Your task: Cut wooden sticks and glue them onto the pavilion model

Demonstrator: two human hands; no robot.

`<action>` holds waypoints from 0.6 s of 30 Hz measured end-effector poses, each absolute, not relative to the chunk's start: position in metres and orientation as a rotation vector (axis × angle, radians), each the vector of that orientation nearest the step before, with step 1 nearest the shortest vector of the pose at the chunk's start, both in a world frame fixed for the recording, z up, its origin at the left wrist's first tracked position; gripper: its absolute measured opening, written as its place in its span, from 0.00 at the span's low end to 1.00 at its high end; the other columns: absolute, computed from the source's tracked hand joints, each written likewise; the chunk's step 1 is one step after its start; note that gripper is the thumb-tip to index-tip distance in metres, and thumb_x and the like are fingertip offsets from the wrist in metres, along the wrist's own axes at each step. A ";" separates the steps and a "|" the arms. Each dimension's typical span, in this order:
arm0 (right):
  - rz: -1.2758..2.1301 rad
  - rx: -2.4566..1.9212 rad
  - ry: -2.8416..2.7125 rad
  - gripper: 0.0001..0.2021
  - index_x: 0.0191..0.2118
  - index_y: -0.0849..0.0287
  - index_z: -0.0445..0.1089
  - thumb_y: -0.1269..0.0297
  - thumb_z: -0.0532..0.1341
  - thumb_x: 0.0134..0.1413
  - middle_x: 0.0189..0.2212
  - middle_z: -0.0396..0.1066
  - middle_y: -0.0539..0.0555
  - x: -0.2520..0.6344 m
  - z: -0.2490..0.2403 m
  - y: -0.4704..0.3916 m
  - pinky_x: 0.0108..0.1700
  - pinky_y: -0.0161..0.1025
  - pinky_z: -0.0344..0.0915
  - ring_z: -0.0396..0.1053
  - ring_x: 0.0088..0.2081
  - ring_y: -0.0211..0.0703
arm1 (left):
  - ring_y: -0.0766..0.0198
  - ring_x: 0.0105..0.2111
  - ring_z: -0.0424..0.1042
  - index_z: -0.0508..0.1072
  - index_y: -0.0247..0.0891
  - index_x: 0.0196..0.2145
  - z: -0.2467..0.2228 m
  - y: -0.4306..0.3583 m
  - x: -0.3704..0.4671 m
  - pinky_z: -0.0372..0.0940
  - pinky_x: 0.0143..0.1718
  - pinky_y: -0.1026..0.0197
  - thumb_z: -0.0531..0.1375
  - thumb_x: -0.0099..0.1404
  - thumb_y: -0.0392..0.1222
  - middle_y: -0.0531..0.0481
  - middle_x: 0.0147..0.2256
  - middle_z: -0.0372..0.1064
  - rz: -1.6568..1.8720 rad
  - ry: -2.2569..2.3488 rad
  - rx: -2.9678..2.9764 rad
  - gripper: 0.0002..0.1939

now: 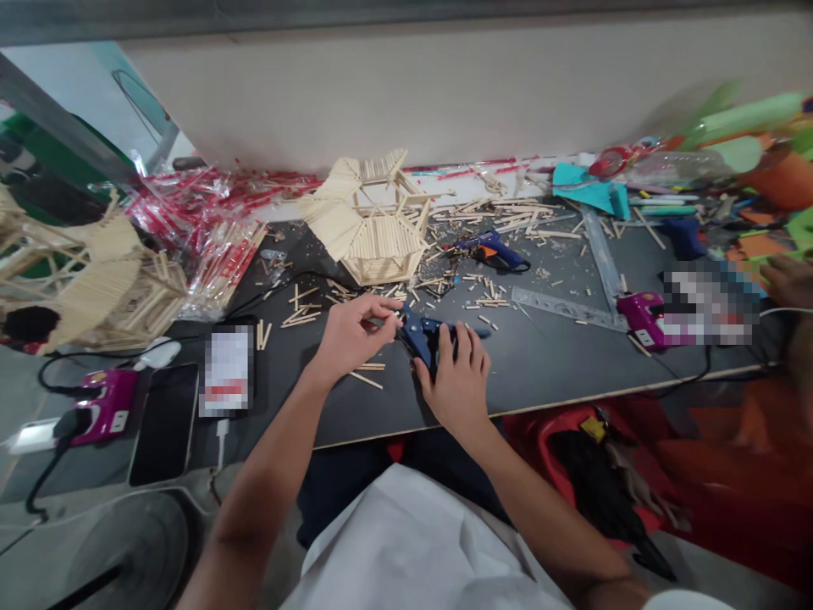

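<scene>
In the head view my left hand [359, 332] is closed in a pinch at the jaws of a dark blue hand cutter [416, 337]. Between its thumb and forefinger is what looks like a thin wooden stick, mostly hidden by the fingers. My right hand [458, 379] grips the cutter's spread handles, its fingers over the far one and its thumb at the near one. Loose wooden sticks [367, 379] lie beside my left wrist. Beyond my hands stands a model of glued wooden sticks [387, 241] with hexagonal panels, and short cut pieces [489, 302] are scattered around it.
A blue glue gun [492, 251] lies behind the cutter, with clear rulers [565, 307] to its right. Another stick model [102, 284], wrapped stick packs [222, 263], phones [163, 424] and a purple power strip [111, 405] occupy the left. Another person's hand [788, 280] shows far right.
</scene>
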State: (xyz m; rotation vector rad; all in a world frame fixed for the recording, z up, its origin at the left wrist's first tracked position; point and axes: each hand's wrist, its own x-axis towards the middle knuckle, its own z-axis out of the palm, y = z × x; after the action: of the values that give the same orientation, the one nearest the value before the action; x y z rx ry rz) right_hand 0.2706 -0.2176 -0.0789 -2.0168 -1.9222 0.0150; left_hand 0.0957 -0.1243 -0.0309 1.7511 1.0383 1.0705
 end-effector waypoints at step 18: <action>1.499 -0.839 -1.149 0.13 0.48 0.53 0.75 0.54 0.65 0.62 0.34 0.75 0.50 0.287 -0.046 -0.188 0.34 0.37 0.69 0.71 0.32 0.38 | 0.65 0.27 0.80 0.72 0.35 0.33 -0.002 -0.145 0.113 0.76 0.31 0.65 0.67 0.65 0.42 0.44 0.37 0.81 0.880 0.739 1.505 0.09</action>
State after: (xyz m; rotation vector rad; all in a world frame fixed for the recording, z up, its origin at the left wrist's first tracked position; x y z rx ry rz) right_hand 0.2873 -0.1875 -0.0460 -0.8390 -1.1492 1.4992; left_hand 0.1132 -0.1447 -0.0023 1.5055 0.7393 0.8797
